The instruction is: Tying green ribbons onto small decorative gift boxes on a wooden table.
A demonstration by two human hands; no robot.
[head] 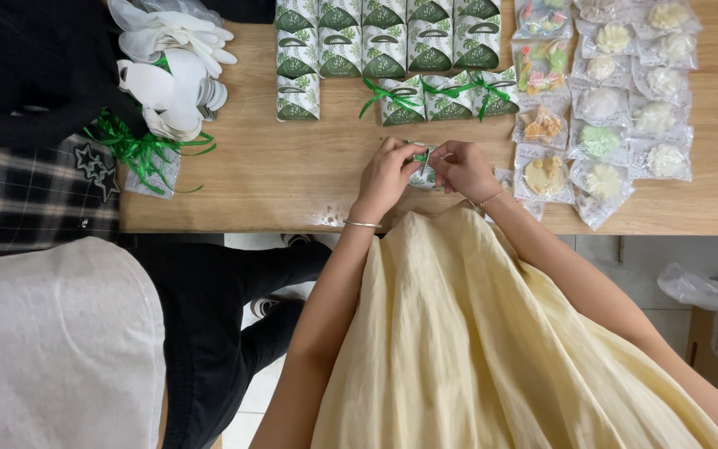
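Seen from above, a person in a pale yellow dress works at the near edge of a wooden surface [292, 183], both hands meeting over a small green-and-white gift box [422, 176] that sits on the wood just in front of the body. The left hand [386, 173] closes its grip on the box's left side and on a strand of green ribbon [420, 156], while the right hand [461, 166] pinches the ribbon from the other side, fingertips nearly touching across the top of the box. The box lies directly between the two grips, neither hand clearly nearer; the ribbon runs roughly left to right from one pinch to the other, across the box's top. Most of the box is hidden under the fingers, so its tilt cannot be told. Farther from the body, rows of matching boxes [384, 37] stand packed side by side, and in front of them three boxes already tied with green bows [446, 93] sit in a line, well apart from the hands. To the right, clear bags of moulded sweets [604, 104] lie in columns, the closest just beside the right wrist. At far left, a stack of white flat box blanks [172, 79] and a tangle of loose green ribbon [139, 150] rest near another person's dark clothing.
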